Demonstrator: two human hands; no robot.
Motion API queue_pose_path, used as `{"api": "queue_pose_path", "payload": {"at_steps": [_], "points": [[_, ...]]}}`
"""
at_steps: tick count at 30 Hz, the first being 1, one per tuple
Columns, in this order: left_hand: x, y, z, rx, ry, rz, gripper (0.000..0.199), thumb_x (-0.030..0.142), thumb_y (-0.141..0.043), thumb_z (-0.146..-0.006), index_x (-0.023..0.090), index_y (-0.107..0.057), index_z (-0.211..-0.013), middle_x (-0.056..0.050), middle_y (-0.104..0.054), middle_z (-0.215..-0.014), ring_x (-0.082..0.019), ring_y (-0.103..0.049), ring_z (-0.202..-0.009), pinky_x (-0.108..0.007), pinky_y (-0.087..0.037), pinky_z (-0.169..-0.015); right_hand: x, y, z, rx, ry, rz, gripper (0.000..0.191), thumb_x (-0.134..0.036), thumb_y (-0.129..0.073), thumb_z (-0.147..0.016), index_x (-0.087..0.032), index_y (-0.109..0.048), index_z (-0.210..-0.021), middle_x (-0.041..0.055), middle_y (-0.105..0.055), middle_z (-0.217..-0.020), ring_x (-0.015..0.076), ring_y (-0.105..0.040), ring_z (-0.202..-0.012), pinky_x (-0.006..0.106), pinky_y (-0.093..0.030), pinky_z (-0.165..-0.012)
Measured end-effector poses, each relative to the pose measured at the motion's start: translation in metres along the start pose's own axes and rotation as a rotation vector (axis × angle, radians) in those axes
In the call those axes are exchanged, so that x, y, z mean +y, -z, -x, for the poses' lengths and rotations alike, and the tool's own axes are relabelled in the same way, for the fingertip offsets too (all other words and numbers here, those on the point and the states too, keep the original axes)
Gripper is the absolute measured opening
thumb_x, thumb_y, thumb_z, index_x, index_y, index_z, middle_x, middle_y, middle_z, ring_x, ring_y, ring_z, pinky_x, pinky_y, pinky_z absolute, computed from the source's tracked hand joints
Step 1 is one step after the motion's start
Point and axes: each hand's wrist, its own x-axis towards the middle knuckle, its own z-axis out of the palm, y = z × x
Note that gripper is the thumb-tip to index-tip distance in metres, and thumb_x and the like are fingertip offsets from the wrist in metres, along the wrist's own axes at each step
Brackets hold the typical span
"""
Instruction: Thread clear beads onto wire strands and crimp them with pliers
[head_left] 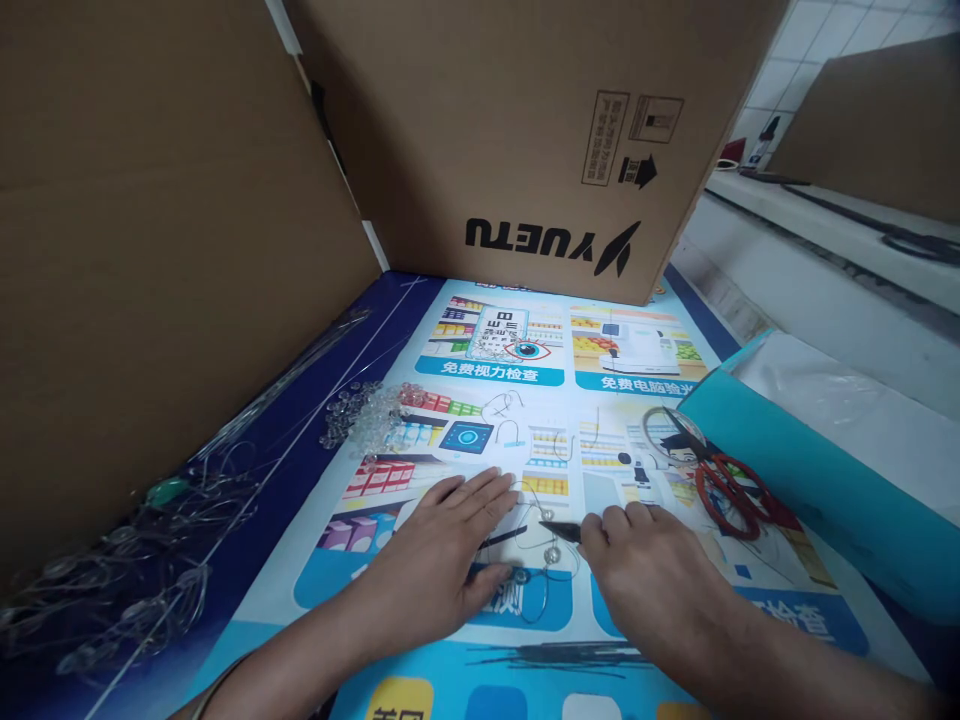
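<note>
My left hand (454,545) lies palm down on the printed poster, fingers stretched out, beside a thin looped wire strung with clear beads (553,554). My right hand (652,560) is closed round a dark pointed tool (561,531), whose tip points left at the beads. The tool's handle is hidden in the fist. Loose clear beads (369,418) lie in a pile beyond my left hand. Short curved wires (504,405) rest on the poster. Dark thin strips (570,655) lie between my forearms.
Red-handled scissors (731,490) lie at the right, over a wire coil (660,437), beside a teal box (825,480). Cardboard panels (450,120) stand at the back and left. Tangled beaded wires (150,560) lie at the left.
</note>
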Motion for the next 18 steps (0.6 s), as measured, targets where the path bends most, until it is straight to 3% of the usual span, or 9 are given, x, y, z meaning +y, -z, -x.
{"api": "queue_pose_path", "payload": {"at_steps": [8, 18], "points": [[0.001, -0.003, 0.000, 0.010, 0.006, 0.005, 0.058, 0.049, -0.040, -0.085, 0.027, -0.024, -0.137, -0.003, -0.026, -0.144, -0.024, -0.024, -0.130, -0.045, -0.022, -0.104, 0.008, 0.001, 0.007, 0.099, 0.015, -0.103, 0.011, -0.022, -0.051, -0.079, -0.018, -0.059, -0.086, 0.0088, -0.057, -0.077, 0.0240, -0.050, -0.075, 0.037, -0.034, -0.066], [0.002, -0.001, -0.001, 0.001, 0.022, 0.033, 0.060, 0.046, -0.045, -0.083, 0.027, -0.026, -0.136, -0.002, -0.028, -0.143, -0.025, -0.024, -0.130, -0.046, -0.020, -0.104, -0.005, 0.020, 0.003, 0.132, 0.154, 0.139, 0.024, -0.007, -0.048, -0.072, -0.013, -0.062, -0.091, 0.0141, -0.058, -0.084, 0.0270, -0.048, -0.077, 0.041, -0.033, -0.067]]}}
